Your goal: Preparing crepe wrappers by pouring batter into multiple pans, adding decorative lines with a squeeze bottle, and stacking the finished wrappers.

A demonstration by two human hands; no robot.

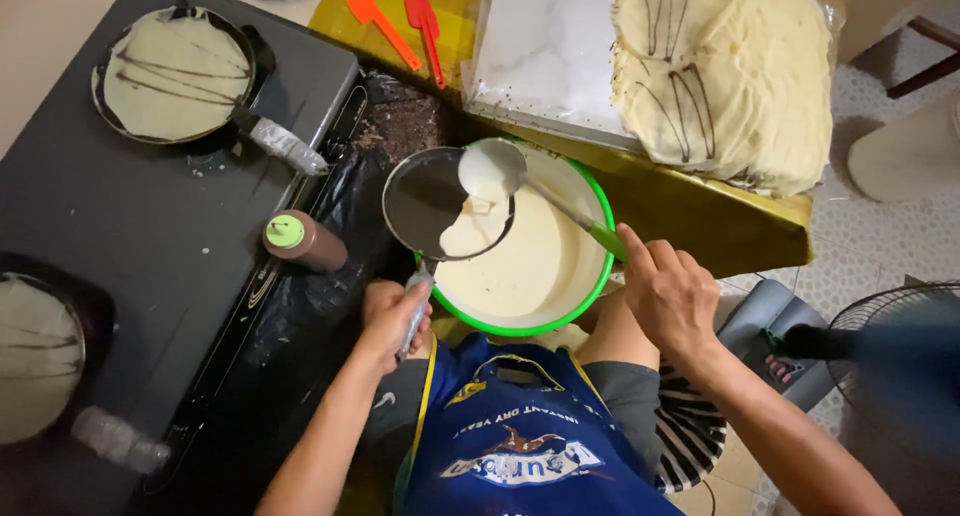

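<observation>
My left hand (392, 319) grips the wrapped handle of a small dark pan (425, 201), held tilted over a green-rimmed bowl (600, 276) of pale batter. My right hand (667, 294) holds the green handle of a ladle (492, 166), whose cup is tipped over the pan. Pale batter (465, 231) runs across the right part of the pan's dark surface. The bowl sits just in front of my blue apron (520, 436).
A grey stove (150, 226) on the left carries a pan with a striped crepe (175, 74), another pan (35, 356) at the near left, and a brown squeeze bottle with a green cap (300, 239). Stacked crepes (720, 71) lie on a tray behind the bowl, beside two orange-red spatulas (400, 21). A fan (890, 346) stands at right.
</observation>
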